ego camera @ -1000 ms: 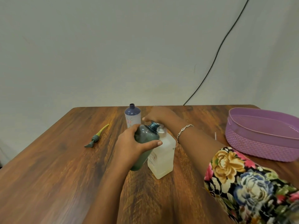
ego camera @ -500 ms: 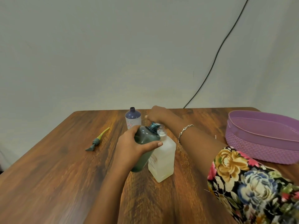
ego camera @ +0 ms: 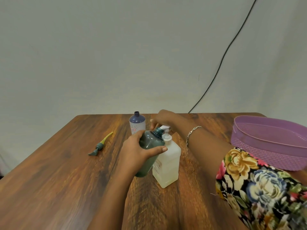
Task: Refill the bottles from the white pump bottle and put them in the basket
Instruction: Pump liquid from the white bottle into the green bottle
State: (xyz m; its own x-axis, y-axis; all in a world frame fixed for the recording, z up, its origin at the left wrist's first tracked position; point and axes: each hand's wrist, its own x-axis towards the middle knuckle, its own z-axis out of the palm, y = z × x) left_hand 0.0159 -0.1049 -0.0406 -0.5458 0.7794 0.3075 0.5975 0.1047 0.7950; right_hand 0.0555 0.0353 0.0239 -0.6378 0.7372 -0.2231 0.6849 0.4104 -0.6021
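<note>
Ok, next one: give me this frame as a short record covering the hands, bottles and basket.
left hand: grips the green bottle, tilted, open neck at the pump spout
right hand: on the pump head of the white pump bottle; finger pose unclear
blue bottle: upright, uncapped, behind the other two
loose pump: lying on the table, to the left
basket: purple, at right, no bottle seen in it
stage: probably filling the green bottle
</note>
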